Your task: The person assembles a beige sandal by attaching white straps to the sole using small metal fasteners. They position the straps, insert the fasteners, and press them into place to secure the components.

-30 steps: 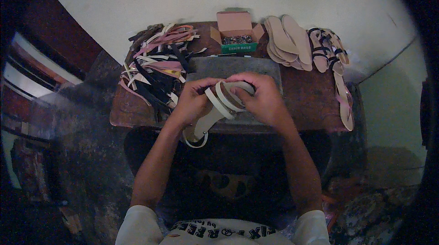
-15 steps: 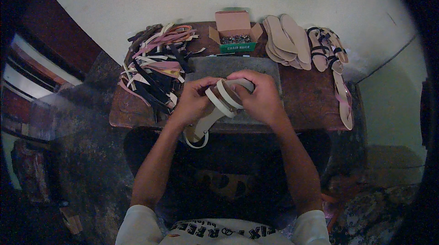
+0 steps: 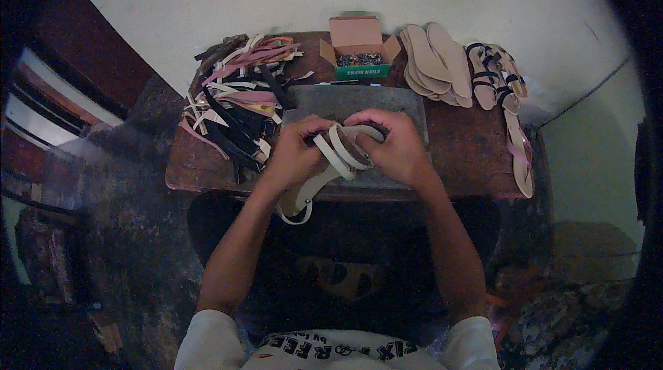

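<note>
A beige sandal [image 3: 314, 187] with white straps is held over the near part of the grey mat, its heel end with a small strap loop hanging toward me past the table edge. My left hand [image 3: 301, 152] is closed on its left side, by the two broad straps. Round the toe end, my right hand [image 3: 397, 145] grips the sole, with the thumb bent in beside the straps. Small metal studs show at the strap ends. The palms hide part of the toe and the sole's underside.
The grey mat [image 3: 318, 99] lies on a brown wooden table [image 3: 469, 163]. At left is a heap of strap strips [image 3: 235, 104]. Behind the mat stands an open box of nails [image 3: 362, 69]. To its right lie beige soles [image 3: 442, 62], black-strapped sandals [image 3: 485, 80] and a pink-strapped sandal [image 3: 519, 152].
Both hands still hold the sandal. Its toe end has tilted slightly, and the right fingers have shifted a little around it. The rest of the view has moved only slightly.
</note>
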Demonstrator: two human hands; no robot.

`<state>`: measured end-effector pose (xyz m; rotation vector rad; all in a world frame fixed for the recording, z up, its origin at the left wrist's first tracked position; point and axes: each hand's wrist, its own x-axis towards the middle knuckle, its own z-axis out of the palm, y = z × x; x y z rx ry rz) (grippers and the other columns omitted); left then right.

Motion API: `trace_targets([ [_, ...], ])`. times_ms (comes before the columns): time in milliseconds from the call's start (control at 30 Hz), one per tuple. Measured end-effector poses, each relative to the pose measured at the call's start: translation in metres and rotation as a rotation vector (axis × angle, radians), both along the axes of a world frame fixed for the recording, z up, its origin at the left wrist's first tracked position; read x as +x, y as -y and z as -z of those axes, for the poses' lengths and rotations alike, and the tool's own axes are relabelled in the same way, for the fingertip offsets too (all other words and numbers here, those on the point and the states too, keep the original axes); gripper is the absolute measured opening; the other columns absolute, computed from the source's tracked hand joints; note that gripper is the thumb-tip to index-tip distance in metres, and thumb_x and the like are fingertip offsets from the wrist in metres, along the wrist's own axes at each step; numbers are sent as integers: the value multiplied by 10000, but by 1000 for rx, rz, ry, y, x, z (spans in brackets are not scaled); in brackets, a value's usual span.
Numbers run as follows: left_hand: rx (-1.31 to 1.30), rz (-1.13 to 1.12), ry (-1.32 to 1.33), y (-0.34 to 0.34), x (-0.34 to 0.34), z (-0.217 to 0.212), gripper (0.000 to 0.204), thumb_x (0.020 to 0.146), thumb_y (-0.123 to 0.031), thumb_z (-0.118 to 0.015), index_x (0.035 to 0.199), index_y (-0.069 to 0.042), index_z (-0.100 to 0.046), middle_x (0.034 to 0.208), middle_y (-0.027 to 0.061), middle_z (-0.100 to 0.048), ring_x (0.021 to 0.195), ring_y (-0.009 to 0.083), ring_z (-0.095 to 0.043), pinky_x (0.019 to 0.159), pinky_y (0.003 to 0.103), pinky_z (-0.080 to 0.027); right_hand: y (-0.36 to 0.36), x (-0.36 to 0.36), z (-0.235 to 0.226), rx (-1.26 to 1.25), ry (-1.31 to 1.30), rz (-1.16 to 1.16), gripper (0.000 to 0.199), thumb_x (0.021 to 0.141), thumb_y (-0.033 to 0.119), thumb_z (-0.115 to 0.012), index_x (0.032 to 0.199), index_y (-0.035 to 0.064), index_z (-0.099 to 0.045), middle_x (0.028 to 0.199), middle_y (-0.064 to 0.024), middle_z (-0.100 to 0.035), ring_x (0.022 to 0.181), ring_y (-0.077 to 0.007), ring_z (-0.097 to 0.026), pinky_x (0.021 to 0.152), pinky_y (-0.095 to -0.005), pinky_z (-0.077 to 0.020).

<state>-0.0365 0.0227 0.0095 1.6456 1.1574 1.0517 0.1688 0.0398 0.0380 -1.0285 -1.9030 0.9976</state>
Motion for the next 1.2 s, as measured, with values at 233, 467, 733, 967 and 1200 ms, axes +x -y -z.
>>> trace_targets([
  [233, -55, 54, 33, 7, 9, -3, 233, 789, -27, -713, 1022, -25, -705, 951, 40, -661, 888, 142, -618, 822, 280, -473, -2, -1, -1, 180, -50, -87, 171, 825, 57, -690, 992, 21, -698, 938, -146, -681, 881, -272, -681, 780, -363, -538],
  [467, -55, 29, 95, 7, 14, 6, 269, 768, 63, -643, 1017, -28, -690, 892, 13, -601, 674, 81, -568, 493, 235, -412, -1, 1, 0, 216, 80, -26, 137, 816, 6, -647, 940, 19, -702, 914, -166, -673, 856, -333, -669, 778, -392, -534],
  [733, -69, -32, 78, 10, 19, 13, 282, 750, 56, -650, 1018, -22, -681, 944, 58, -659, 854, 126, -608, 758, 262, -479, -2, 3, 4, 131, 116, 23, 147, 831, -13, -650, 962, 9, -713, 899, -135, -705, 820, -216, -693, 753, -325, -534],
  [967, 101, -15, -113, 9, 17, 7, 216, 820, -62, -705, 1036, -50, -692, 930, 33, -627, 870, 123, -588, 782, 265, -463, -8, 12, 4, 9, 35, -7, 145, 899, 53, -633, 1012, 10, -712, 914, -103, -722, 786, -155, -667, 754, -309, -532],
  [1200, -337, -102, 83, 5, 5, -4, 235, 872, -93, -623, 1088, -31, -693, 919, 54, -689, 785, 135, -627, 715, 281, -506, -29, 53, 4, -5, -81, 233, 172, 877, 94, -650, 1026, 31, -708, 886, -133, -725, 812, -199, -689, 777, -324, -530],
])
